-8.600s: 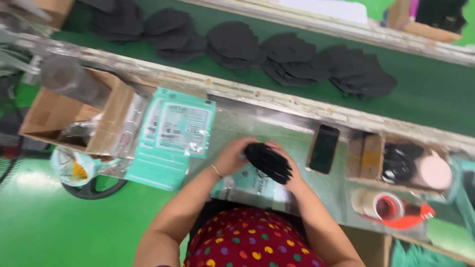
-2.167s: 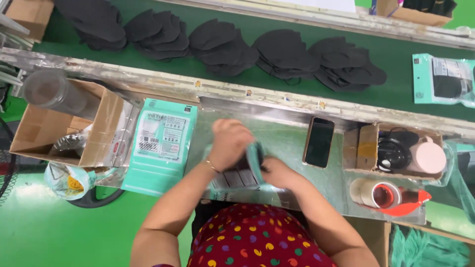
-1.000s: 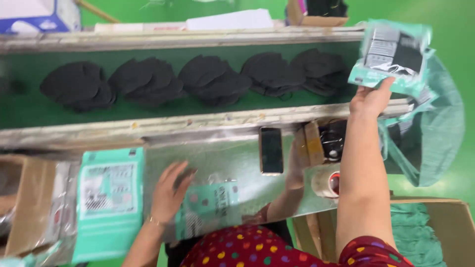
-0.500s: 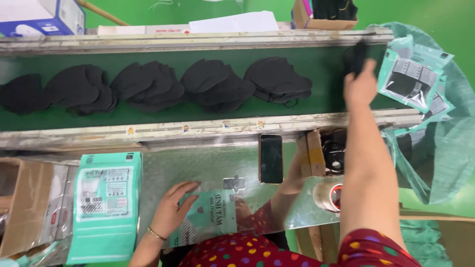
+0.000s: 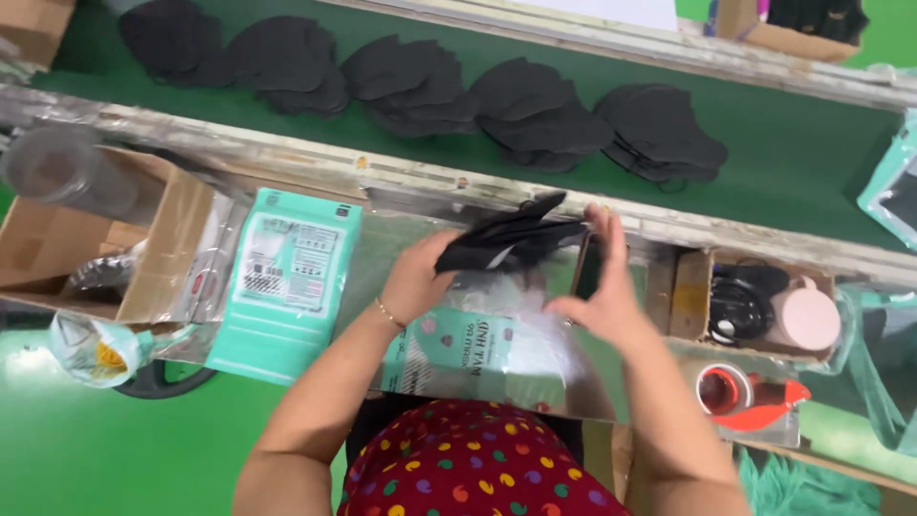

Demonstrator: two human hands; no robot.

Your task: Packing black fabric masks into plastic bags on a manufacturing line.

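Both hands are meeting over the metal work table (image 5: 401, 239), holding a small stack of black face masks (image 5: 511, 244) between them. The left hand (image 5: 417, 280) is gripping the stack's left end, fingers closed on it, while the right hand (image 5: 600, 287) is standing at the right end with its fingers spread and upright — whether it is pinching the masks or only steadying them, I cannot tell. The stack is hanging just above a teal-and-clear plastic bag (image 5: 478, 354) lying flat on the table in front of the person.

To the left, a pile of teal packets (image 5: 287, 282) is sitting beside an open cardboard box (image 5: 91, 253). Beyond the table's rail, the green conveyor belt (image 5: 793, 143) is carrying heaps of black masks (image 5: 535, 115) in a row. At right, a small box is holding a pink tape roll (image 5: 804, 318), with a red tape dispenser (image 5: 735, 392) just below it.
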